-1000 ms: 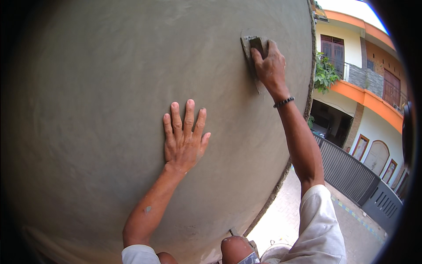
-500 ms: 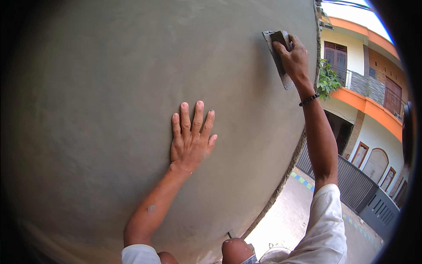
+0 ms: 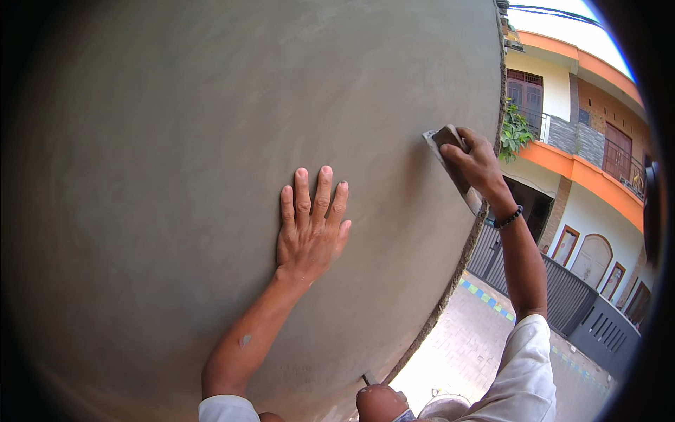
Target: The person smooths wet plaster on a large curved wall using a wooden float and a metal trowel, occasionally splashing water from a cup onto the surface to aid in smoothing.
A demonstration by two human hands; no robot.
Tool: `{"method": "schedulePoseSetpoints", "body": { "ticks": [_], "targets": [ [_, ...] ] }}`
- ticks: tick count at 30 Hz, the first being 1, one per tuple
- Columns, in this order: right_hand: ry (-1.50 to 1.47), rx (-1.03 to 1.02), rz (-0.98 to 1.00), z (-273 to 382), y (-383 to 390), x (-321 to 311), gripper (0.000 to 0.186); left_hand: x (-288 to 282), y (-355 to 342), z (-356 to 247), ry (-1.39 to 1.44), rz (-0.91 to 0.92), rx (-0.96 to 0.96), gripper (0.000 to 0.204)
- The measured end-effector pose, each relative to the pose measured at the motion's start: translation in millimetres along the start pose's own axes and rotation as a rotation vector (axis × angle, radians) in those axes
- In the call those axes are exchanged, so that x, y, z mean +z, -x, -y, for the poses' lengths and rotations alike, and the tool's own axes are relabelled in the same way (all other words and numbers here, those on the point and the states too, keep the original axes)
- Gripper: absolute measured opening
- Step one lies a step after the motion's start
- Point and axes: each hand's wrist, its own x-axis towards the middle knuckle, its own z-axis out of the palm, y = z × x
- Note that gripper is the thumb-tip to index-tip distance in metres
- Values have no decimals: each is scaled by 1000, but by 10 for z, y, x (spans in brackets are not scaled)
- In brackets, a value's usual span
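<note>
Right hand (image 3: 478, 165) is closed around a trowel (image 3: 453, 169), fingers wrapped over the top of its handle, blade flat against the grey plastered wall (image 3: 211, 176) close to the wall's right edge. Blade runs diagonally, upper end by the fingertips, lower end down by the wrist, where a dark bead bracelet (image 3: 508, 218) sits. Left hand (image 3: 309, 228) holds nothing: palm pressed flat on the plaster, fingers spread and pointing up, well apart from the trowel and lower on the wall.

Change over the last second: the trowel hand travels right along the wall, from a spot well inside the surface, then up near the top right, and now sits lower, right by the edge. Left hand keeps its brace on the plaster; its shift in the picture looks like head motion, though I cannot tell for sure. My read: the smoothing stroke has run out to the wall's border, so this strip looks about finished and the edge is what is in hand.

Outward: rough broken mortar line (image 3: 450, 295) down the wall's edge, white sleeve (image 3: 524, 373) on the right arm, paved yard (image 3: 471, 344) below, dark metal fence (image 3: 590, 316), orange-and-cream house (image 3: 583, 162) with a green plant (image 3: 513, 133) on its balcony.
</note>
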Motion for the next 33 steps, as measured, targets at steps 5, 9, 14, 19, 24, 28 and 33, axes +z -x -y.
{"method": "schedulePoseSetpoints", "body": {
  "ticks": [5,9,14,19,24,28,33],
  "targets": [
    [-733,220,-75,-14,-691,-456,34,9,-4,8,-34,-1,6,78],
    [-389,88,-297,210,-1511,-455,40,-29,12,32,-44,4,8,78],
    [-94,-143,-480,684,-2002,-246,48,-42,9,25,-43,-15,2,78],
    [157,-143,-602,1024,-1936,84,48,-26,-12,-35,-5,-18,11,77],
    [123,-179,-366,817,-880,344,58,-55,6,71,21,3,22,74],
    [91,-106,-521,641,-1169,-108,55,-64,-6,42,80,22,34,72],
    [118,-62,-418,924,-2351,-548,61,-68,-15,55,154,-37,27,66]
  ]
}}
